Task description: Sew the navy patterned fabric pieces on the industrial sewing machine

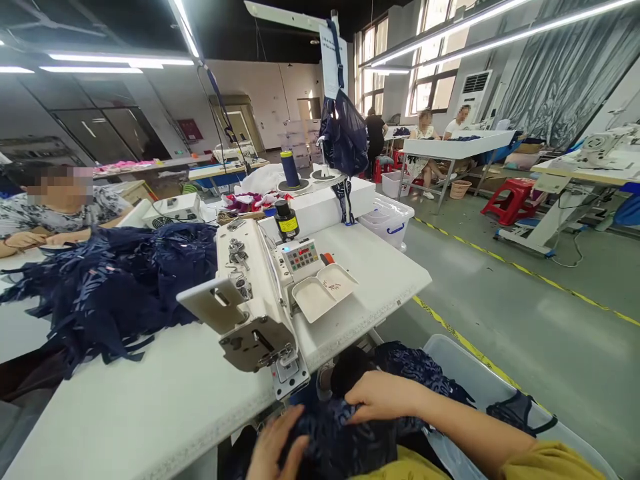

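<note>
A navy, lace-patterned garment (345, 437) is bunched in front of me, below the table edge and close to the sewing machine's needle area (289, 373). My right hand (383, 398) has its thumb and fingers closed on the cloth from the right. My left hand (277, 443), slightly blurred, is at the garment's left side with fingers and thumb apart; its fingertips seem to touch the fabric. The white sewing machine (255, 293) stands on the table just beyond both hands.
A navy garment pile (125, 273) covers the table's left side. A two-part tray (323, 293) with small bits sits beside the control panel (300, 257). A clear bin (445, 343) with navy garments stands at my right. A person (60, 200) sits at far left.
</note>
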Motion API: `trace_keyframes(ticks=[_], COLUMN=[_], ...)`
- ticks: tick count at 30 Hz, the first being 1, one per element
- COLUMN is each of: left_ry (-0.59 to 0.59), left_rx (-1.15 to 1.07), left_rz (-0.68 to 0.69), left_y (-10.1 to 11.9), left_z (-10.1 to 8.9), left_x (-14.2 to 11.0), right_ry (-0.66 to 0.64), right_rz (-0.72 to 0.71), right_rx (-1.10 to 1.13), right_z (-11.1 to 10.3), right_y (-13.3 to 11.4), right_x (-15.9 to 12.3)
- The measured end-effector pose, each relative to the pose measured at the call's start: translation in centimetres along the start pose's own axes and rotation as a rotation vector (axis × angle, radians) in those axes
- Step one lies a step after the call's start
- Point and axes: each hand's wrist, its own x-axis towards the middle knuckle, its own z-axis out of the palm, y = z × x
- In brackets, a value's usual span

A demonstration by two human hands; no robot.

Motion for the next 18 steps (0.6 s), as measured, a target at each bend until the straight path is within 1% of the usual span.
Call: trace_keyframes(ticks=[2,4,5,6,7,8,10,11,13,14,15,16,17,18], left_ry=[-0.160,-0.313,-0.375,-0.420,-0.441,-0.430,-0.338,-0.281,-0.205,-0.193,-0.197,-0.205,-0.209,-0.208], left_rx=[-0.078,-0.090,-0.075,-0.058,-0.054,-0.069,-0.148,-0.195,-0.260,-0.274,-0.282,-0.291,-0.302,-0.313], left_rz=[0.070,0.057,0.019,-0.019,-0.039,-0.036,0.012,0.035,0.055,0.055,0.056,0.058,0.058,0.054], left_y=[2.3,4.2,4.9,5.3,5.6,5.7,5.9,6.0,6.5,6.8,7.2,7.6,7.9,8.1], left_z=[1.8,2.7,2.7,2.6,2.3,2.0,1.4,1.2,0.9,0.8,0.7,0.5,0.3,0.0], left_x=[0.3,0.7,0.9,1.1,1.2,1.4,1.5,1.4,1.2,1.1,1.0,0.9,0.8,0.7], right_ry=[0.041,0.082,0.102,0.122,0.140,0.154,0.152,0.112,-0.029,-0.098,-0.146,-0.156,-0.130,-0.069], right_rz=[-0.099,-0.160,-0.154,-0.115,-0.048,0.035,0.174,0.215,0.278,0.317,0.356,0.384,0.392,0.384], right_rx=[0.115,0.201,0.236,0.274,0.312,0.349,0.400,0.421,0.520,0.635,0.795,0.984,1.170,1.329], right_z=[-1.2,-2.4,-3.0,-3.4,-3.7,-3.8,-3.4,-3.0,-1.6,-0.9,-0.1,0.6,1.1,1.5], right_y=[-2.0,-3.3,-3.6,-3.7,-3.5,-3.1,-2.0,-1.4,-0.7,-0.6,-0.8,-1.0,-1.4,-1.8], right_x=[0.1,0.2,0.2,0.1,0.0,-0.1,-0.4,-0.5,-0.4,-0.4,-0.2,-0.1,0.1,0.2])
